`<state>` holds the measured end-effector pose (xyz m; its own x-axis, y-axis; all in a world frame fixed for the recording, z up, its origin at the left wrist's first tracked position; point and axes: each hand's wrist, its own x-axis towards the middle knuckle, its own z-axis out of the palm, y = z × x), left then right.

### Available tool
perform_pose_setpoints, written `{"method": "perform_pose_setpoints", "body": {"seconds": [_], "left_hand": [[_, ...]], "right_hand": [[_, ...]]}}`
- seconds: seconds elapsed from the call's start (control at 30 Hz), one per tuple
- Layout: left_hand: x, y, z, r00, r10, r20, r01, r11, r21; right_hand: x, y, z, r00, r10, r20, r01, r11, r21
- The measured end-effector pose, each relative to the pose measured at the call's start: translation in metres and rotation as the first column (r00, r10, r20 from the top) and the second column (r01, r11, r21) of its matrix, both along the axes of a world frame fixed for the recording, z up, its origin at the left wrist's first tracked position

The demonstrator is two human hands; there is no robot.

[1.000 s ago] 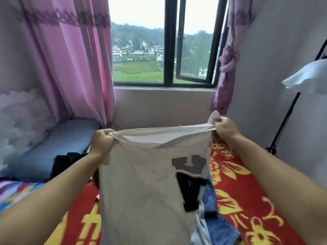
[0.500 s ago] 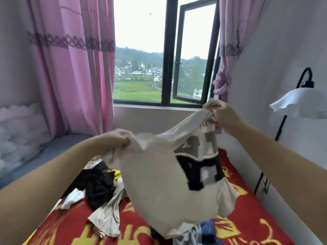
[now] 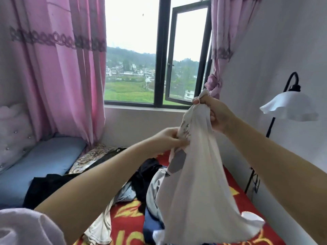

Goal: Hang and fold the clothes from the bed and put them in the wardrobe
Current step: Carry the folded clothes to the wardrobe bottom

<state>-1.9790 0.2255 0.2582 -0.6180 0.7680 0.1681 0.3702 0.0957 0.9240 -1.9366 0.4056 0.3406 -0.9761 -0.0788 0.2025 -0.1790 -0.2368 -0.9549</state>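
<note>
Pink curtains (image 3: 58, 71) frame an open window (image 3: 159, 53) behind a bed (image 3: 240, 197) covered in red cloth with yellow print. Above it, the right hand (image 3: 215, 114) is raised and pinches the bunched top of a white shirt (image 3: 200, 183), fingers curled tight round the fabric. Just below and to the left of that grip, the left hand (image 3: 170, 138) grips the same shirt lower down, fingers closed into the folds. From both grips the shirt hangs loose, its hem spreading out over the bed. Beneath the hanging shirt lies a heap of clothes (image 3: 141, 179), dark and pale pieces tangled together. Beyond the left forearm sits a blue pillow (image 3: 40, 163). Off to the right of the raised hand stands a lamp (image 3: 288, 106) with a white shade, against the wall.
</note>
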Motion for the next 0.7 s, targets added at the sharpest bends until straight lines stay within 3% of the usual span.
{"method": "perform_pose_setpoints", "body": {"seconds": [0.1,0.33,0.5,0.6,0.67,0.7], "left_hand": [[-0.007,0.007,-0.03,0.99,0.125,0.067,-0.124,0.992,-0.017],[-0.034,-0.018,-0.062,0.997,0.017,0.078,-0.002,0.984,-0.18],[-0.03,-0.028,-0.084,0.984,-0.091,0.155,0.153,0.874,-0.461],[-0.022,-0.058,-0.124,0.982,-0.056,0.181,0.155,0.785,-0.6],[-0.023,-0.08,-0.14,0.99,0.026,0.139,0.063,0.8,-0.597],[-0.026,-0.09,-0.14,0.988,0.086,0.125,-0.004,0.838,-0.546]], "right_hand": [[0.004,0.018,-0.004,0.988,-0.15,-0.03,0.149,0.989,-0.01],[0.006,0.057,-0.032,0.875,-0.483,-0.007,0.475,0.863,-0.172],[0.001,0.068,-0.02,0.726,-0.682,0.089,0.66,0.654,-0.368],[0.006,0.092,-0.006,0.631,-0.768,0.112,0.704,0.505,-0.499],[0.006,0.117,-0.009,0.526,-0.842,0.122,0.786,0.427,-0.448],[0.007,0.128,-0.015,0.471,-0.874,0.122,0.851,0.414,-0.323]]}}
